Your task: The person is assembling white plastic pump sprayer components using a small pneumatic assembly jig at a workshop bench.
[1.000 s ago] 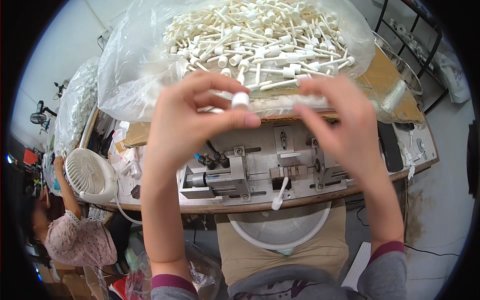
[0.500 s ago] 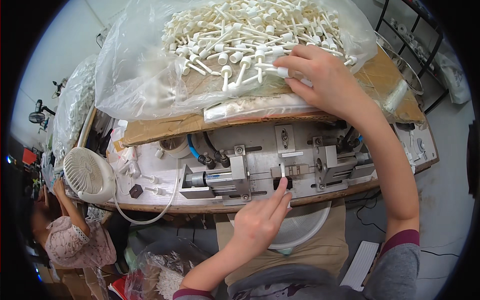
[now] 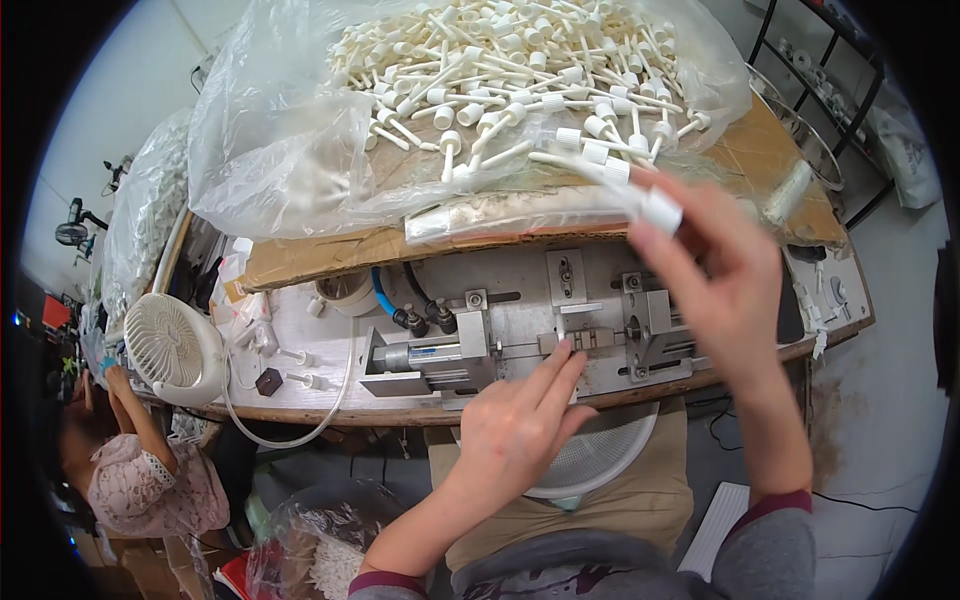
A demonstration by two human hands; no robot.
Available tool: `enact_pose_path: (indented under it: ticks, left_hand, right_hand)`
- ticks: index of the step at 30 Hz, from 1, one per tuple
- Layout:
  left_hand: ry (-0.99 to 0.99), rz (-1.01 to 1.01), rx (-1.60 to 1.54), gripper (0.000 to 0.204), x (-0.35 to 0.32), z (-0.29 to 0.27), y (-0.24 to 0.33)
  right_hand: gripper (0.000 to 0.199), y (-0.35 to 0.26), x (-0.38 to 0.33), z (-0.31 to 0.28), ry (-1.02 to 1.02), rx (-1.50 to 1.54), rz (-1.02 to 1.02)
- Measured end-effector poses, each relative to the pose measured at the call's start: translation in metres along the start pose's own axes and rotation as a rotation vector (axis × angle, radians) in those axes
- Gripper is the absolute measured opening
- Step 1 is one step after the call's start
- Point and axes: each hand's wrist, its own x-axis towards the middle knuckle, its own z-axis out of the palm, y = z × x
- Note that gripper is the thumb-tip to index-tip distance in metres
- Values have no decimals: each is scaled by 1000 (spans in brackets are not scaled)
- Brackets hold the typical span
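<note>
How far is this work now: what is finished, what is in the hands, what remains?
Finished pieces cannot be told. In hand: the right hand carries a white capped stick, blurred, above the metal fixture; the left hand has fingertips at its slot. Left: a large heap of sticks in the clear bag.

grey sleeves with maroon cuffs, bare hands (image 3: 520,425)

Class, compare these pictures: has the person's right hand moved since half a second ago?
Yes. The right hand has pulled back from the plastic bag of white parts toward the metal fixture, holding a white capped stick.
</note>
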Motion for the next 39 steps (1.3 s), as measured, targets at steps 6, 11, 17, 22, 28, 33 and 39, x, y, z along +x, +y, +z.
enact_pose_path:
  ticks: [6, 11, 17, 22, 28, 33, 39]
  left_hand:
    - [253, -43, -422, 53, 14, -8, 16]
    - [94, -96, -596, 40, 6, -15, 15]
    - [20, -110, -775, 34, 2, -15, 11]
    - [-9, -156, -782, 32, -8, -10, 4]
    - [188, -129, -505, 38, -17, -23, -2]
    - [173, -100, -413, 38, -22, -25, -2]
    - [156, -108, -407, 38, -26, -23, -7]
  right_hand:
    - [41, -32, -73, -1, -341, 181, 311]
    - [45, -35, -84, -26, -574, 666, 627]
    - [48, -16, -106, -25, -547, 1034, 693]
    - [43, -7, -125, -15, -393, 930, 698]
    - [31, -8, -113, 2, -342, -4, 52]
    - [25, -7, -111, 24, -465, -507, -264]
    - [22, -22, -98, 29, -545, -636, -217]
